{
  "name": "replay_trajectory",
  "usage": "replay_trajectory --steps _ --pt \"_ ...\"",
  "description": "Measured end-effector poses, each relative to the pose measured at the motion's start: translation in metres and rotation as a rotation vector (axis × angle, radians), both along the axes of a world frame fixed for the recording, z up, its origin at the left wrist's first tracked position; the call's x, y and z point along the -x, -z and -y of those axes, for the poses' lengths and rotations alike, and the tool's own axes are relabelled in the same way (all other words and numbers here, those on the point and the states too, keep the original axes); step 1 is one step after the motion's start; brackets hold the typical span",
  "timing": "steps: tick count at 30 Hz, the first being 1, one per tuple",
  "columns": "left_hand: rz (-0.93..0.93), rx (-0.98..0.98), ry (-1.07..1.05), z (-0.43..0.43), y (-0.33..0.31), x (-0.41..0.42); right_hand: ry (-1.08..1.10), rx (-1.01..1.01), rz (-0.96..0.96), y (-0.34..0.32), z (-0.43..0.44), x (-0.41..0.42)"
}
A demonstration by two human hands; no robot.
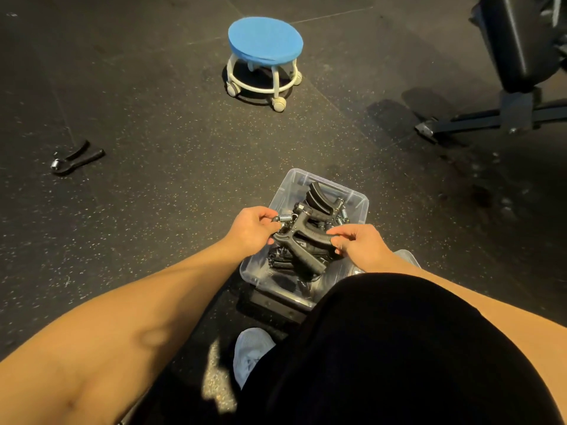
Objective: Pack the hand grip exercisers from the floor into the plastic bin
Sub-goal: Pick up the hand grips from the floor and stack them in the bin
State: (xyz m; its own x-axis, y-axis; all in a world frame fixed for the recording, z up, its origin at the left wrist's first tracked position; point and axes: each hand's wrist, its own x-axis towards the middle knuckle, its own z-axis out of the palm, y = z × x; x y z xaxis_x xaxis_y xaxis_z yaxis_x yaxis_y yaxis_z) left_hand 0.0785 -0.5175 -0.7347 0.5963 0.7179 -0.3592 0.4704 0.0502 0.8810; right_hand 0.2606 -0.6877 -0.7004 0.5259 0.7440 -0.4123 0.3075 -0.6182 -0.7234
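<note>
Holding one hand grip exerciser (302,240) over the plastic bin (357,199), the person had both hands closed on it: the left hand (253,230) pinched the end with the steel spring (284,218), and the right hand (357,242) gripped the tip of one black handle. The exerciser looked stiff and fairly light, a hard plastic frame with ribbed grips that should not slip. The spring end probably carried most of the weight, so a hold near the pivot, as the left hand had it, seemed the steadiest; fingers kept out of the gap between the handles would avoid a pinch.

The clear bin stood on the floor just in front of the person's knees and already held several black exercisers piled crosswise, their handles and springs tangled and reaching near the rim. Room looked tight, so the one in hand would likely need to be laid flat along the pile.

Another exerciser (76,157) lay on the floor well apart, toward its left edge, not yet packed. A blue stool (265,36) stood farther off.
</note>
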Motion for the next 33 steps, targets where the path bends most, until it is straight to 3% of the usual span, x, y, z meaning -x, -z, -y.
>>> replay_trajectory --steps 4,10,16,22,28,33 --pt "-0.093 -0.103 0.024 0.006 0.007 0.000 -0.006 0.014 -0.015 0.001 0.004 0.001" --pt "-0.187 -0.192 0.244 0.008 0.012 0.027 -0.063 0.094 -0.002 0.008 0.019 0.009" --pt "-0.415 -0.437 0.469 0.003 0.019 0.039 -0.051 0.170 0.055 0.031 0.016 0.032" --pt "-0.398 -0.794 0.713 -0.002 0.029 0.043 0.082 0.228 -0.013 0.048 0.013 0.046" --pt "-0.328 -1.018 0.782 -0.005 0.043 0.049 0.011 0.235 0.035 0.058 0.009 0.052" --pt "-0.329 -0.940 0.608 0.000 0.052 0.054 0.009 0.263 0.076 0.067 0.005 0.057"
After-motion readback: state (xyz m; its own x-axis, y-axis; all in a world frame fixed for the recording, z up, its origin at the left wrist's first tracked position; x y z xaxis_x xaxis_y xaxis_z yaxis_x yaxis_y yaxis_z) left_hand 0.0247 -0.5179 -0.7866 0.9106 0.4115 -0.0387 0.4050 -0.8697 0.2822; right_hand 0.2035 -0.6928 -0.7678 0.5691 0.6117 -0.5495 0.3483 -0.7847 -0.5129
